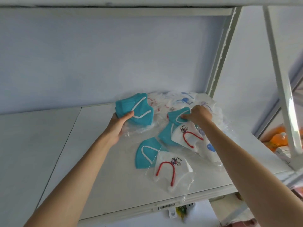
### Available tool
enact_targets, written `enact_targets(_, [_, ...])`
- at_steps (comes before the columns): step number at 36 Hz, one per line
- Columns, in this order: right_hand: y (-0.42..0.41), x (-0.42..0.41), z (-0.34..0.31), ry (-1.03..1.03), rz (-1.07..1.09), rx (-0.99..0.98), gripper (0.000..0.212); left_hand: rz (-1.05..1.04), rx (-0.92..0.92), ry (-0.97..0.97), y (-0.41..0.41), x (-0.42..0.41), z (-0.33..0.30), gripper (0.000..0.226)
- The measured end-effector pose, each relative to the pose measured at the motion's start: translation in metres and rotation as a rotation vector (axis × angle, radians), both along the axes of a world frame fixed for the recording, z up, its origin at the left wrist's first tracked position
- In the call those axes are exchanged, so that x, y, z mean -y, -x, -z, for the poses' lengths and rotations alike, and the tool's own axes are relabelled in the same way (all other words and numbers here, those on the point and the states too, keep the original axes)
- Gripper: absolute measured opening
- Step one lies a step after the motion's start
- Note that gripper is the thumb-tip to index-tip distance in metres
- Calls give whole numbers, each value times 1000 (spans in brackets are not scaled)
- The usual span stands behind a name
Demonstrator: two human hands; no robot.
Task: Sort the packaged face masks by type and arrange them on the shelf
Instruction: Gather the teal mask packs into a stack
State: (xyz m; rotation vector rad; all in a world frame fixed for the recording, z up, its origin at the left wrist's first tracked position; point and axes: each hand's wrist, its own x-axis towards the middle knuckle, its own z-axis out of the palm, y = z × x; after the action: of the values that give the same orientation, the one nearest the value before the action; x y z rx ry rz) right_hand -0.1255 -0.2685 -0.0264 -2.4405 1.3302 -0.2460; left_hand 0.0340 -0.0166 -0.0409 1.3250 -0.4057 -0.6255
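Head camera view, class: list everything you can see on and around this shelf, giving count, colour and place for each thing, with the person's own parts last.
Teal masks: at least four packets, teal with white ear loops; a stack held at the left, one pinched at the pile, two lying in front.
White masks with red loops: two plainly seen, white, front of the pile.
White masks with blue print: several, count unclear, back and right of the pile.
Shelf: one, white board with pale metal uprights.
Barcode label: one, white, on the shelf's front edge.
Orange goods: count unclear, lower right beyond the shelf.
Left hand: grips the teal stack.
Right hand: pinches a teal mask.
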Motion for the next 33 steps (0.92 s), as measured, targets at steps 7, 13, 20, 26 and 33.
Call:
enact_targets(7, [-16, 5, 1, -62, 13, 303, 52, -39, 11, -19, -5, -4, 2, 46])
enact_targets(13, [-24, 12, 10, 34, 58, 475, 49, -63, 22, -29, -8, -13, 4, 42])
enact_targets(20, [-19, 7, -13, -151, 142, 1042, 33, -110, 51, -34, -9, -19, 9, 36])
enact_targets(26, [-30, -41, -38, -565, 61, 1295, 19, -152, 49, -23, 0, -8, 9, 33])
enact_targets(33, [-51, -117, -9, -772, -18, 1085, 17, -94, 56, -1, 11, 0, 10, 88])
